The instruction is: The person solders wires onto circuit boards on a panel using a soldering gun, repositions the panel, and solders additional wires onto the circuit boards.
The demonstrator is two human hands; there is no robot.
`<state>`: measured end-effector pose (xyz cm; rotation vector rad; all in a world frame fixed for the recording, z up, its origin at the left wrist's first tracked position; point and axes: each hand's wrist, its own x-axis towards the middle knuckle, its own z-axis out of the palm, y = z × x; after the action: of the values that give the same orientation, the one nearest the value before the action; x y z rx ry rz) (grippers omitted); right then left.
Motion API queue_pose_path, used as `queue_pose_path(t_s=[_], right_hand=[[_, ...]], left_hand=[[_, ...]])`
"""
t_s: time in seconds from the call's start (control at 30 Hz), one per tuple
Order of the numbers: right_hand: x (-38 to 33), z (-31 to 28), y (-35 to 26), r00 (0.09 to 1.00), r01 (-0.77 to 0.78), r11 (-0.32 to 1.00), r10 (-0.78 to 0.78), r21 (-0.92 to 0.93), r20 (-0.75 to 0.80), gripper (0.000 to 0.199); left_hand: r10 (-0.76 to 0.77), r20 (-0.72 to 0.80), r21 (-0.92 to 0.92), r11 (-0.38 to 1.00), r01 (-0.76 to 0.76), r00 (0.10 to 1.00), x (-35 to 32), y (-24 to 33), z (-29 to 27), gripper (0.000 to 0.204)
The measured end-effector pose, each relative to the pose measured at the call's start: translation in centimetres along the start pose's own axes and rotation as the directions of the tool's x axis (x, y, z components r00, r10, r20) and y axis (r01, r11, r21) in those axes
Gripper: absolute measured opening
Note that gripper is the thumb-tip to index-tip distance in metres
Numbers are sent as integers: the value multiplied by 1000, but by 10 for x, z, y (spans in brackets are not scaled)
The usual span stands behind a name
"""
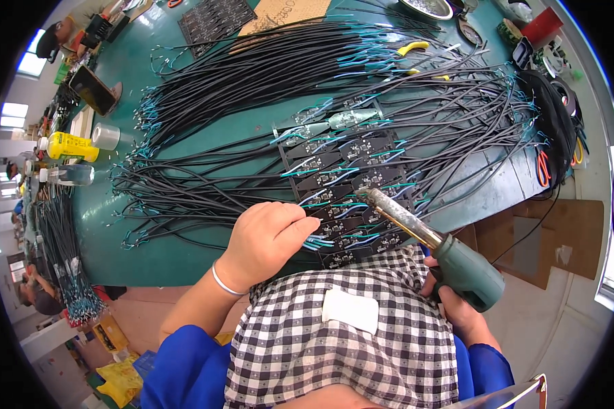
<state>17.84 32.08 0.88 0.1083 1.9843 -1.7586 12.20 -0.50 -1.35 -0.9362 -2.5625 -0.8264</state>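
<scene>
My right hand [462, 312] grips the dark green handle of a soldering gun [467, 269]. Its metal barrel slants up and to the left, and the tip lies over a panel of black circuit boards [331, 157]. Beside the panel's lower left edge, my left hand [269, 238] is closed in a pinch; what it holds is hidden by the fingers. Teal wire ends [318, 243] show just past that hand. Black cables [211, 178] with stripped teal ends fan out from both sides of the panel.
A thick bundle of black cables [259, 71] lies behind the panel. Yellow-handled pliers [413, 48] rest at its right end. On the left stand a yellow bottle [71, 147], a clear bottle [68, 175] and a phone [92, 91]. Orange-handled scissors [543, 169] and a black bag [549, 112] are at right.
</scene>
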Motion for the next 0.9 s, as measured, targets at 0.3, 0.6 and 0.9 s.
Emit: queue_pose_path(t_s=[0.3, 0.6, 0.9], right_hand=[[-8, -15, 9, 990, 108, 939, -72, -327, 121, 33], [3, -12, 17, 930, 366, 777, -325, -512, 171, 29], [13, -7, 12, 906, 424, 742, -362, -520, 221, 27]], left_hand=[[-55, -40, -2, 998, 55, 998, -5, 23, 14, 22], [-50, -22, 31, 998, 50, 999, -5, 20, 23, 24], [-72, -8, 14, 997, 72, 997, -2, 19, 23, 25]])
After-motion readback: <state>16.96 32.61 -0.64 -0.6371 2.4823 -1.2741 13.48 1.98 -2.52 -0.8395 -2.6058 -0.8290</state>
